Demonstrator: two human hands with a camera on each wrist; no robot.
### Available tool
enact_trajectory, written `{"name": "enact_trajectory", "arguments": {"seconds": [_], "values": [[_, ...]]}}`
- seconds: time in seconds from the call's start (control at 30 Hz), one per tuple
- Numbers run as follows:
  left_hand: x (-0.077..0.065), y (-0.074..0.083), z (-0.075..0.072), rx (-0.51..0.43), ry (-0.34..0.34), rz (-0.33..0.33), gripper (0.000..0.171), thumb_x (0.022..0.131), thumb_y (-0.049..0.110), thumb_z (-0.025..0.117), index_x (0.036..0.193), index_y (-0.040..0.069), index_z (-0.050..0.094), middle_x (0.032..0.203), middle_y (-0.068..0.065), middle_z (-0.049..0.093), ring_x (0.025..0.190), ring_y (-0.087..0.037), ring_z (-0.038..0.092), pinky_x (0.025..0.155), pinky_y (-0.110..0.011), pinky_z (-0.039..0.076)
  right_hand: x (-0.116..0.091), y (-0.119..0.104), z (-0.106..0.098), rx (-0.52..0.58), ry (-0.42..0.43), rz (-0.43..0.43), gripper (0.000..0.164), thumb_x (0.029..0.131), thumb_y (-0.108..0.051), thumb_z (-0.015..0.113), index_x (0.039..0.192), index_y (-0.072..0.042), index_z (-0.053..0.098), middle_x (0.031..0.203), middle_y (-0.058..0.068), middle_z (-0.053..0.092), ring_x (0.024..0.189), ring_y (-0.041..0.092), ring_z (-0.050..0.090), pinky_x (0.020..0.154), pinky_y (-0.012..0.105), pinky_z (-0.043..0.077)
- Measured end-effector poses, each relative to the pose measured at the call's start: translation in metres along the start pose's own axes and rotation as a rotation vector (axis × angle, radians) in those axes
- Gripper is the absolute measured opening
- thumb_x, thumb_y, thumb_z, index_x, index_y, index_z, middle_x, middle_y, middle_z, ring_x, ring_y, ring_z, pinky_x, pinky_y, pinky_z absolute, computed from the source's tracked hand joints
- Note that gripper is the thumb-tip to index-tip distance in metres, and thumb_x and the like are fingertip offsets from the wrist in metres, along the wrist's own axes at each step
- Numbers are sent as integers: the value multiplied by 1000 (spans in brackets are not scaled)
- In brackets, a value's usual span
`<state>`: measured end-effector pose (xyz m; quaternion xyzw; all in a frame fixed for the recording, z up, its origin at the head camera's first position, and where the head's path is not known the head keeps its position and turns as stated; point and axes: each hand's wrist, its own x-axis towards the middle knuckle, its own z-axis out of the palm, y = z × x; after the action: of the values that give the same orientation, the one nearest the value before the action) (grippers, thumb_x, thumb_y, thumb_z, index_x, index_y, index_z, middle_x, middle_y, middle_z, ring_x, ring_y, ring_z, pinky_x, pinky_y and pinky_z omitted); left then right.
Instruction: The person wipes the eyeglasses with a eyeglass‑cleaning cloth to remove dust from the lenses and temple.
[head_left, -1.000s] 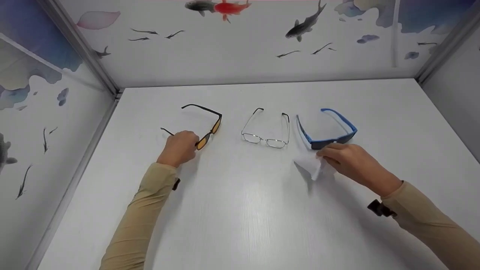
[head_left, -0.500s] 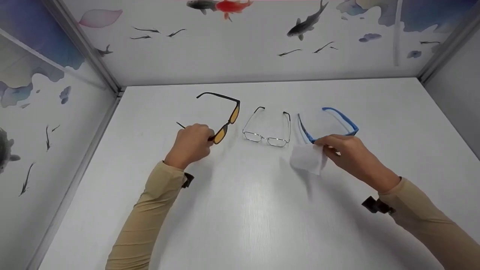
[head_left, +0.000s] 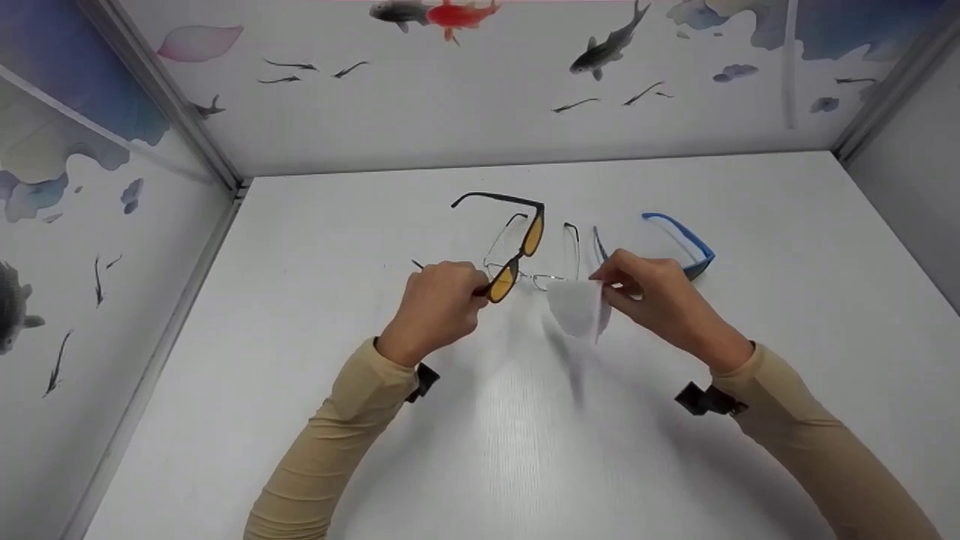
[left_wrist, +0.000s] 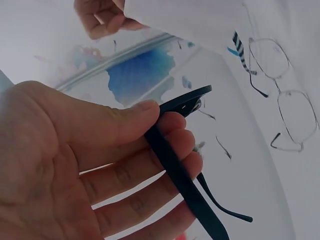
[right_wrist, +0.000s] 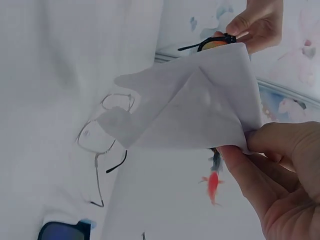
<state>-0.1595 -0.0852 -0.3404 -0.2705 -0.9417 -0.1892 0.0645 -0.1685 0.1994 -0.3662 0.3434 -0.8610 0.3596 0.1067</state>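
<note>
My left hand (head_left: 442, 307) grips black-framed glasses with yellow lenses (head_left: 533, 234) by the corner near one hinge, holding them raised above the table. In the left wrist view the thumb and fingers pinch the black frame (left_wrist: 170, 157) where the temple meets the front. Between thumb and fingertips, my right hand (head_left: 660, 296) pinches a white cloth (head_left: 576, 306) at one edge; it hangs loosely. The right wrist view shows the cloth (right_wrist: 195, 110) spread out, partly covering the yellow-lensed glasses behind it. Only a small gap separates the cloth from these glasses in the head view.
Thin metal-framed glasses (head_left: 545, 282) lie on the white table (head_left: 480, 450) behind the cloth and yellow-lensed glasses, partly covered. Blue-framed sunglasses (head_left: 694, 244) lie to the right, partly behind my right hand. Printed panels (head_left: 480, 97) enclose the table's back and sides.
My left hand has carried the yellow-lensed glasses rightward, in front of the metal-framed pair. My right hand has moved left with the cloth, away from the blue sunglasses.
</note>
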Motion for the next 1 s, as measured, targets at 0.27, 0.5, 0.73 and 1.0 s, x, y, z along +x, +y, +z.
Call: {"name": "enact_trajectory", "arguments": {"seconds": [0.27,0.5,0.73,1.0], "values": [[8,22,22,-77,76,74,4,84,4,72,88,5,74,82,-4,68,77,-22,66,66,-35,53,15,-7,21,39,165,-33,21,83,9,70,100,-1,65,98,8,70,86,19,69,66,28,56],[15,33,36,-127,162,124,4,83,4,72,86,7,73,80,-3,66,73,-19,64,63,-34,51,18,-12,35,-20,401,-120,19,79,10,73,94,-1,68,94,9,65,87,18,67,70,24,55],[16,36,37,-248,193,143,7,83,0,72,89,4,71,83,-5,68,75,-19,64,65,-33,49,15,-12,42,-64,496,-196,21,77,11,74,96,2,71,99,13,63,90,25,64,84,18,49],[16,37,34,-323,235,145,9,84,-2,70,93,0,70,86,-9,69,80,-21,66,71,-33,52,4,-12,43,-145,396,-212,57,71,5,83,124,-7,66,109,17,57,100,29,56,84,28,51]]}}
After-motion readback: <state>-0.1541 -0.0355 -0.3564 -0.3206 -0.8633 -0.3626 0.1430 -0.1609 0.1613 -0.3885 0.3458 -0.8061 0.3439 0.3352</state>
